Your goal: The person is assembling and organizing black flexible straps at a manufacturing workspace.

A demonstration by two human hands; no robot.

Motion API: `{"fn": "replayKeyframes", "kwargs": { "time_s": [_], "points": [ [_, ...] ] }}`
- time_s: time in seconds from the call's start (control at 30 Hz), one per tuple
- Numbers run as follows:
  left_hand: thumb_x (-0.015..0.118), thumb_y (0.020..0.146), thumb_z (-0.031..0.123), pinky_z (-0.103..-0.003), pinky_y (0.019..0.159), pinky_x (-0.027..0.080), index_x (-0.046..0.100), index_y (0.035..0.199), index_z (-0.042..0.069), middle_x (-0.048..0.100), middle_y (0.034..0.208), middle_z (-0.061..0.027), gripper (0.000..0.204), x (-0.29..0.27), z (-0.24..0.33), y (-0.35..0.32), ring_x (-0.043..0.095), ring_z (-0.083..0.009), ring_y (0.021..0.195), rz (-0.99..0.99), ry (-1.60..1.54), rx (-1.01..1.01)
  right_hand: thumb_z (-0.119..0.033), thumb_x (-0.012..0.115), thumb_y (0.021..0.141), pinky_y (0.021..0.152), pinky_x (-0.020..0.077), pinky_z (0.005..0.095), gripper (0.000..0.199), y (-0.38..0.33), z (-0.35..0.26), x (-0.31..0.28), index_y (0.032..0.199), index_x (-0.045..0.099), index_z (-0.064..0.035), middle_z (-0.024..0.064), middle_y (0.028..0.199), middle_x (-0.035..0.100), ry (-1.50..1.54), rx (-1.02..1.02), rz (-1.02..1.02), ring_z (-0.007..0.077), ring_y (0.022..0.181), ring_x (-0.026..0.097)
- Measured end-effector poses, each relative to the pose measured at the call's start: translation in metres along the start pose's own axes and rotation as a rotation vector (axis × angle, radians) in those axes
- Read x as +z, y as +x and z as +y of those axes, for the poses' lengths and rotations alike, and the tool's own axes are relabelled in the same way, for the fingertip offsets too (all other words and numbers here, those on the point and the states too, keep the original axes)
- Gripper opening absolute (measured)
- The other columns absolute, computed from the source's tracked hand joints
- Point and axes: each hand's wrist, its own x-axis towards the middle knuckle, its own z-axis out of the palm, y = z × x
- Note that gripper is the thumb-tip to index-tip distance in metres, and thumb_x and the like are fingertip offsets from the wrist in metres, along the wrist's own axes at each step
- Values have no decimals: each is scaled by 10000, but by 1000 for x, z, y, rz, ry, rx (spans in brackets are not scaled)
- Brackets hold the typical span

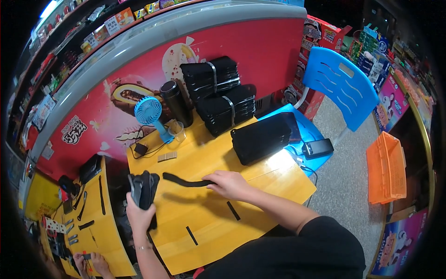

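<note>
My left hand (pixel 138 215) is closed around a folded bundle of black and grey fabric (pixel 147 186), held at the left edge of the yellow wooden table (pixel 209 232). A long black strap (pixel 186 182) stretches left from my right hand (pixel 230 185), whose fingers pinch its right end over the middle of the table. The strap's free end curves up close to the bundle, with a gap between them. Two short black strips, one (pixel 191 235) nearer me and another (pixel 233 210) farther right, lie flat on the tabletop.
Behind are banded black stacks (pixel 227 109), another black stack (pixel 265 137), a dark thermos (pixel 177 104), a blue fan (pixel 148 110) and a transparent cup (pixel 177 131). A blue chair (pixel 341 86) holds a black power bank (pixel 318 147). Another person's hands (pixel 93 264) work at the left table.
</note>
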Motion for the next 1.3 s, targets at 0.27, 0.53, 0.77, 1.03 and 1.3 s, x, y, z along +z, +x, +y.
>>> {"fn": "replayKeyframes", "kwargs": {
  "time_s": [0.27, 0.53, 0.77, 1.03, 1.3],
  "points": [
    [838, 546, 169, -440, 734, 487, 528, 888, 37, 621, 833, -185, 481, 43, -40, 79, 610, -375, 834, -99, 573, 369, -163, 630, 878, 754, 491, 372, 269, -41, 2, -50, 1112, 612, -33, 172, 989, 638, 215, 173, 181, 333, 875, 622],
    [649, 865, 269, -379, 1021, 381, 482, 1287, -27, 517, 1301, -207, 542, -5, 73, 36, 493, -306, 1223, -247, -397, 499, -90, 599, 870, 819, 488, 376, 263, -47, -5, -60, 1120, 615, -10, 183, 1027, 645, 239, 303, 174, 345, 958, 621],
    [414, 969, 339, -384, 1021, 392, 523, 1270, -23, 562, 1253, -177, 484, -57, 185, -90, 531, -271, 1185, -648, -970, 611, -34, 618, 846, 808, 499, 355, 273, -34, -26, -49, 1117, 614, 3, 183, 1013, 647, 271, 185, 83, 329, 937, 633],
    [517, 915, 459, -393, 993, 411, 585, 1177, -37, 609, 1143, -142, 565, -45, 234, -114, 583, -259, 1086, -357, -887, 856, -10, 629, 835, 811, 501, 341, 272, -60, -16, -50, 1105, 617, 12, 173, 1005, 653, 357, 224, 111, 311, 938, 640],
    [282, 928, 668, -424, 975, 434, 368, 1385, -28, 587, 1181, -205, 837, -63, 245, -86, 557, -289, 1151, -798, -1276, 320, -86, 604, 845, 858, 486, 384, 294, -81, -24, -69, 1123, 601, 8, 201, 1048, 644, 330, 245, 107, 357, 989, 616]
  ]
}}
